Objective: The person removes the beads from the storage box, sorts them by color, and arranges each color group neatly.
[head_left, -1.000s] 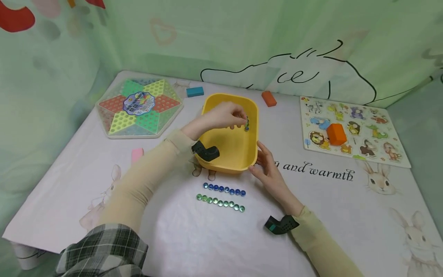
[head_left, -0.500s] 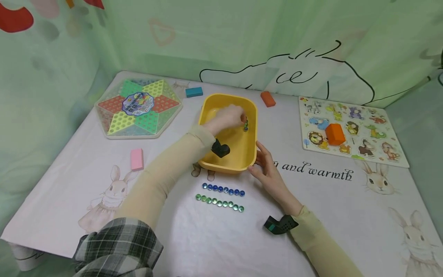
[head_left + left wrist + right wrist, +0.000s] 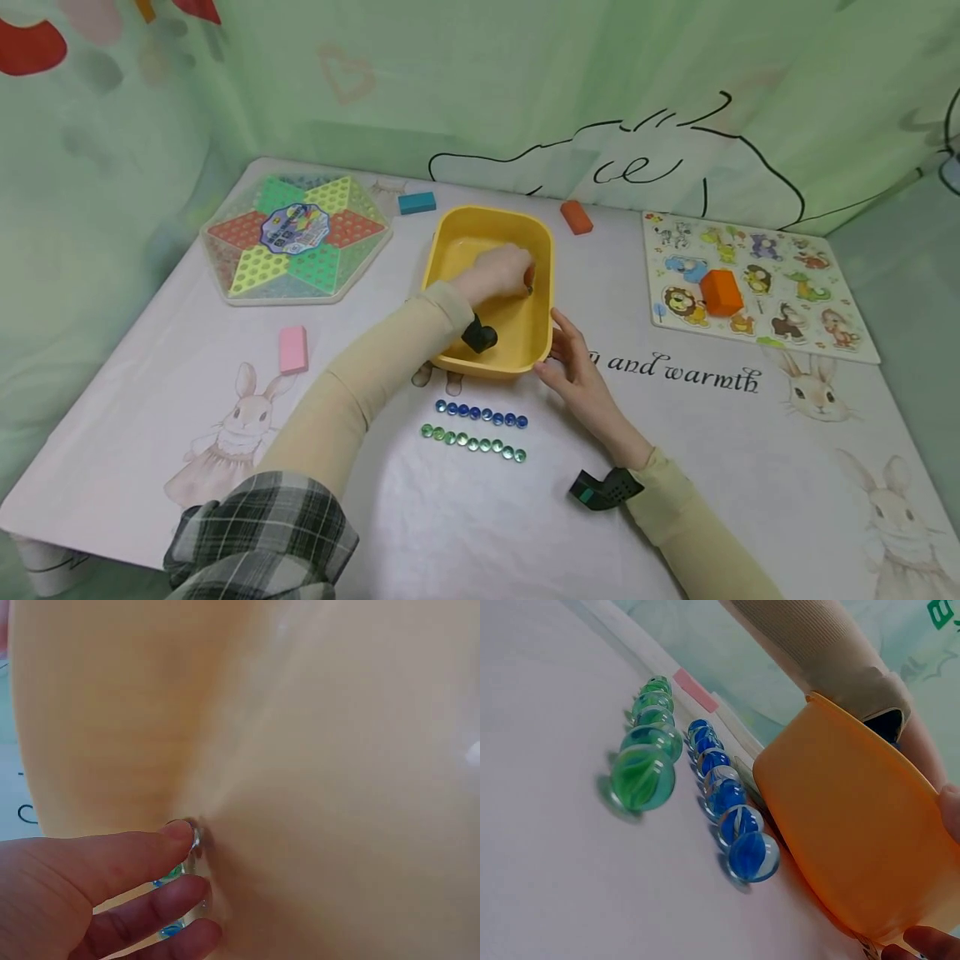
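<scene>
My left hand (image 3: 501, 271) reaches into a yellow plastic bin (image 3: 491, 354), low by its right wall. In the left wrist view, thumb and fingertips close around a clear glass marble (image 3: 197, 839). Other marbles, including a blue one (image 3: 171, 929), show between and behind the fingers. My right hand (image 3: 581, 379) rests against the bin's near right side, thumb at the corner and fingers along the outer wall. In front of the bin lie a row of blue marbles (image 3: 475, 413) and a row of green marbles (image 3: 473, 444).
A hexagonal Chinese checkers board (image 3: 330, 287) lies back left, with a pink block (image 3: 293, 350) before it. Behind the bin are a blue block (image 3: 417, 203) and an orange-red block (image 3: 577, 217). On the right, an orange block (image 3: 722, 292) sits on an animal puzzle board (image 3: 780, 279).
My left hand has gone down into the bin, then shifted toward me, covering most of the marbles that showed by the right wall. The right hand has stayed against the bin.
</scene>
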Motion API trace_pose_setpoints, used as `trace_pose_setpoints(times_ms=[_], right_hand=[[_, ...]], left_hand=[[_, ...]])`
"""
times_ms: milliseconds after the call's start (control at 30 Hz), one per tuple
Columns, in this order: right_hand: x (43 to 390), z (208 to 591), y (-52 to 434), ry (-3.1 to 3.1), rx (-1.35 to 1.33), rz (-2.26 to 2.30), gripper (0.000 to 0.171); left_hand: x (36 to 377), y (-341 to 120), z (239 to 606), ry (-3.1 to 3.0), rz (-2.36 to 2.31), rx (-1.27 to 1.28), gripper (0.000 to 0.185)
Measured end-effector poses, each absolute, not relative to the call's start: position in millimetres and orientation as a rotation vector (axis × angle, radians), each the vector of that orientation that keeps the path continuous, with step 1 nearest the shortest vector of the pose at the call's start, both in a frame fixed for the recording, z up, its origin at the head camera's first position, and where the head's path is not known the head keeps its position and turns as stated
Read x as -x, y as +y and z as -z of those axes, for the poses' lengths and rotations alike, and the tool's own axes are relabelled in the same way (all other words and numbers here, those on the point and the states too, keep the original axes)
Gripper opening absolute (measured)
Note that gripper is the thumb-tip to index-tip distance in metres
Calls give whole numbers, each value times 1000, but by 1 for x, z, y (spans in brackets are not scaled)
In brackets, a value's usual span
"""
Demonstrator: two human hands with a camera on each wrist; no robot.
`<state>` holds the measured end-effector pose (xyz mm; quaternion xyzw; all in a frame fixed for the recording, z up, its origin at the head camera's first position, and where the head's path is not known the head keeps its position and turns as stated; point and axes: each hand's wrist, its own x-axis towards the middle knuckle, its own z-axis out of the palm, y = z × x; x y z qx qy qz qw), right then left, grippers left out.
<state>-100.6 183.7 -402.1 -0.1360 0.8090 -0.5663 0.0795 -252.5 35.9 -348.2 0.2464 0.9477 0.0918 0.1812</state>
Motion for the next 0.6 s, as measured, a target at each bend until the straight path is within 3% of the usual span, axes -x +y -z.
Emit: trace_pose_setpoints(times_ms=[600], right_hand=[[100, 403, 183, 2425, 352, 1659, 72]], left_hand=[[230, 4, 312, 2584, -353, -847, 15]])
